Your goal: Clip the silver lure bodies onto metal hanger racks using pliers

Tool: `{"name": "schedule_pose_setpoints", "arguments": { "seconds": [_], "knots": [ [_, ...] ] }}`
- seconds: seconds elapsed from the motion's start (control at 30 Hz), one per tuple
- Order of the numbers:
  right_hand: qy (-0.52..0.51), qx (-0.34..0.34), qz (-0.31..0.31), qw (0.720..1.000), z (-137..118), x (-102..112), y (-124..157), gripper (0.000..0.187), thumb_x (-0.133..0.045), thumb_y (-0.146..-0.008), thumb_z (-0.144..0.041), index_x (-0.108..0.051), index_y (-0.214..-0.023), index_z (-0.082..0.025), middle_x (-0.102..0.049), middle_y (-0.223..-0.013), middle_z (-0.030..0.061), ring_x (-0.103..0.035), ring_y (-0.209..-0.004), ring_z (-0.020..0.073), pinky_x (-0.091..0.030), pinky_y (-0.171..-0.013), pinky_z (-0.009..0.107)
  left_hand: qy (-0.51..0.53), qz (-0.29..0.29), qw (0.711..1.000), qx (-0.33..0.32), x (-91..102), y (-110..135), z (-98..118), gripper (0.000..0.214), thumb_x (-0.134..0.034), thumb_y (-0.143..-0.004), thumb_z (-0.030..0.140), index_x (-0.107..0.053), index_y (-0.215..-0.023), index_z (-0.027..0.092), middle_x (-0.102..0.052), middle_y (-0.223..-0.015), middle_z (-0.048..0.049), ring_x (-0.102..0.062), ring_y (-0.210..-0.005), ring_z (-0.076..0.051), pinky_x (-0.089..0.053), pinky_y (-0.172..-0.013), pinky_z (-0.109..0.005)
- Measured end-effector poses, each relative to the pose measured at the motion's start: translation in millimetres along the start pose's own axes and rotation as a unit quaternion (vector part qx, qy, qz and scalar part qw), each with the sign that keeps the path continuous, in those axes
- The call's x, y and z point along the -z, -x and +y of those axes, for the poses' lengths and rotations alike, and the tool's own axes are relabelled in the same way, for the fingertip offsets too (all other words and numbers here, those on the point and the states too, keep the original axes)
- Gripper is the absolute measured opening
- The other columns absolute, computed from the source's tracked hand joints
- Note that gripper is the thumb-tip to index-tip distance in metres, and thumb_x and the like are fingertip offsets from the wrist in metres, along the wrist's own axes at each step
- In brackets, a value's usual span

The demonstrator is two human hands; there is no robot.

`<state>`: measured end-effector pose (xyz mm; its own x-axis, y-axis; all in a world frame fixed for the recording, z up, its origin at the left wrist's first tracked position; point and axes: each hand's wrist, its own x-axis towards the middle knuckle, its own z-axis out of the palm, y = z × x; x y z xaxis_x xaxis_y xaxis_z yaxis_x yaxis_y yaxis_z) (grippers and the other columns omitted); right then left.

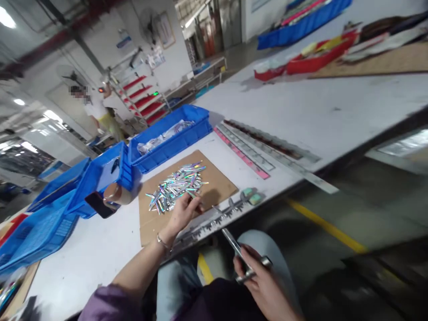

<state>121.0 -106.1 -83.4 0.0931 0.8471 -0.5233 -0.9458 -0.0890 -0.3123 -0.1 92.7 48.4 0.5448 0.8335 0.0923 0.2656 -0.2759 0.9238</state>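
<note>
A heap of small shiny iridescent strips (176,186) lies on a brown cardboard sheet (217,185) on the white table. My left hand (183,213) reaches to the near edge of the heap, fingers curled in a pinch on pieces there; what it grips is too small to name. My right hand (260,281) rests low over my lap, fingers closed round a metal tweezer-like tool (239,253) that points up toward the table edge. A metal rack strip (214,219) lies along the table's near edge.
Blue plastic bins (170,133) (96,178) stand behind and left of the cardboard, with a tape roll (115,192) and a dark phone (99,204). Long rulers and strips (257,149) lie to the right. Red trays (310,55) sit far back. A person (98,111) stands at the far left.
</note>
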Motion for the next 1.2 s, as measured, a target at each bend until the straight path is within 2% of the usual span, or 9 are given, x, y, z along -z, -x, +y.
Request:
{"name": "schedule_pose_setpoints", "arguments": {
  "seconds": [0.1,0.27,0.47,0.57,0.73,0.8,0.9,1.07,1.2],
  "knots": [
    [-0.083,-0.039,0.078,0.993,-6.5,-32.1,4.3,0.037,-0.095,-0.061,-0.026,-0.069,-0.086,-0.019,-0.068,-0.073,-0.0014,-0.062,-0.061,0.0107,-0.051,-0.051,0.017,-0.016,0.012,1.0,-0.015,-2.8,24.2,-10.1,0.035,-0.064,-0.094,0.051,-0.063,-0.09,0.016,-0.068,-0.079,-0.0038,-0.065,-0.074,-0.015,-0.053,-0.073,-0.027],
    [-0.123,-0.112,-0.018,0.986,-6.4,-49.7,4.3,0.042,-0.093,-0.065,-0.033,-0.07,-0.094,-0.012,-0.058,-0.061,-0.0042,-0.049,-0.05,0.0048,-0.039,-0.046,0.013,-0.024,0.012,0.999,-0.043,-9.1,32.2,-17.5,0.03,-0.063,-0.095,0.045,-0.067,-0.09,0.016,-0.068,-0.084,-0.0039,-0.063,-0.077,-0.016,-0.051,-0.076,-0.028],
    [0.158,0.118,-0.034,0.98,7.6,-53.3,-2.5,0.043,-0.077,-0.08,-0.058,-0.066,-0.099,-0.021,-0.064,-0.068,-0.0008,-0.056,-0.061,0.0132,-0.046,-0.058,0.023,-0.09,-0.005,0.994,-0.063,-7.2,31.8,-11.2,0.03,-0.061,-0.097,0.044,-0.068,-0.09,0.016,-0.069,-0.085,-0.0043,-0.063,-0.08,-0.016,-0.05,-0.078,-0.028],
    [0.418,0.283,-0.034,0.863,7.0,-51.3,-6.0,0.038,-0.055,-0.097,-0.053,-0.065,-0.116,-0.022,-0.069,-0.076,0.0041,-0.062,-0.067,0.0189,-0.047,-0.063,0.03,-0.129,-0.012,0.989,-0.077,-6.1,32.6,-9.3,0.033,-0.057,-0.099,0.047,-0.068,-0.09,0.017,-0.07,-0.085,-0.0047,-0.064,-0.08,-0.017,-0.051,-0.078,-0.028],
    [0.73,0.464,0.042,0.5,4.0,-40.6,-8.9,0.035,-0.047,-0.1,-0.02,-0.061,-0.132,-0.023,-0.072,-0.083,0.0086,-0.065,-0.075,0.0227,-0.043,-0.068,0.033,-0.204,-0.044,0.97,-0.126,-4.2,29.1,-4.8,0.036,-0.053,-0.101,0.049,-0.069,-0.092,0.019,-0.073,-0.09,-0.0069,-0.067,-0.083,-0.018,-0.051,-0.08,-0.029],
    [0.757,0.472,0.054,0.45,3.0,-39.0,-7.8,0.037,-0.047,-0.099,-0.015,-0.059,-0.134,-0.023,-0.071,-0.082,0.0086,-0.064,-0.074,0.0222,-0.043,-0.068,0.033,-0.227,-0.067,0.961,-0.14,-3.7,26.0,-1.0,0.036,-0.052,-0.102,0.049,-0.069,-0.092,0.019,-0.073,-0.089,-0.0073,-0.067,-0.081,-0.017,-0.051,-0.078,-0.029],
    [0.705,0.44,0.028,0.555,1.9,-41.6,-6.8,0.036,-0.049,-0.098,-0.019,-0.06,-0.132,-0.024,-0.073,-0.092,0.0095,-0.066,-0.082,0.0236,-0.044,-0.072,0.034,-0.257,-0.089,0.951,-0.147,-3.7,22.6,3.4,0.036,-0.051,-0.102,0.049,-0.069,-0.092,0.019,-0.073,-0.087,-0.0071,-0.067,-0.078,-0.017,-0.051,-0.075,-0.028],
    [0.258,0.127,-0.041,0.957,4.8,-50.3,-15.5,0.041,-0.061,-0.089,-0.061,-0.066,-0.097,-0.021,-0.06,-0.065,0.001,-0.054,-0.057,0.0162,-0.042,-0.055,0.028,-0.266,-0.057,0.948,-0.167,-6.7,26.9,-0.3,0.031,-0.051,-0.103,0.044,-0.069,-0.094,0.02,-0.073,-0.088,-0.0071,-0.067,-0.082,-0.017,-0.051,-0.078,-0.029],
    [0.169,0.054,-0.051,0.983,0.2,-48.1,-17.4,0.05,-0.063,-0.082,-0.071,-0.067,-0.087,-0.021,-0.053,-0.058,-0.0009,-0.045,-0.05,0.0136,-0.037,-0.049,0.026,-0.261,-0.035,0.95,-0.168,-10.3,32.2,-4.6,0.028,-0.051,-0.103,0.039,-0.069,-0.094,0.019,-0.073,-0.089,-0.0077,-0.067,-0.084,-0.018,-0.052,-0.08,-0.03]
  ]
}}
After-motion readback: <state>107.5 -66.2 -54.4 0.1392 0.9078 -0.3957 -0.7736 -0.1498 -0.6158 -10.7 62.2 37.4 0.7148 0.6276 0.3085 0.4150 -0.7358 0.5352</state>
